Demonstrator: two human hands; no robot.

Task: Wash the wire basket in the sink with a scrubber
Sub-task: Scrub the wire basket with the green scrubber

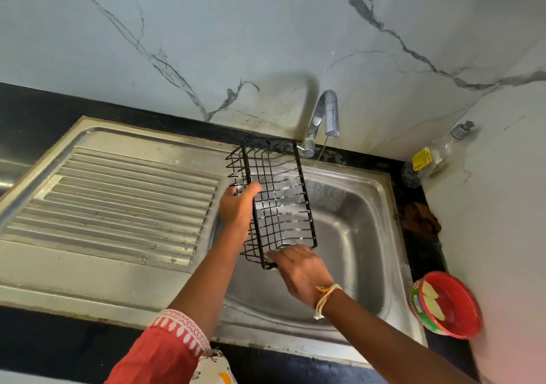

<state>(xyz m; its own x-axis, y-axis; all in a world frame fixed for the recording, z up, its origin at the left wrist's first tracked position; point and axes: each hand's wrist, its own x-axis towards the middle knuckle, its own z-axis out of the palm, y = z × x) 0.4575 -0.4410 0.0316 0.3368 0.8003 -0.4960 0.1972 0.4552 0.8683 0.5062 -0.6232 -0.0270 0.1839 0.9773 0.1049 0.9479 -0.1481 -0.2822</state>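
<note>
A black wire basket point(276, 200) is held tilted over the steel sink bowl point(351, 230), with soap foam on its wires. My left hand point(237, 206) grips its left side, fingers curled over the rim. My right hand point(298, 271) is at the basket's near bottom corner and presses a small scrubber point(270, 264) against the wires; only a dark green edge of the scrubber shows under my fingers. A thin stream of water falls from the tap point(325, 117) just right of the basket.
The ribbed steel drainboard point(118, 200) lies to the left of the bowl. A red tub point(446, 304) with soap pieces sits on the counter at the right edge. A clear bottle with a yellow label point(425, 159) lies in the back right corner.
</note>
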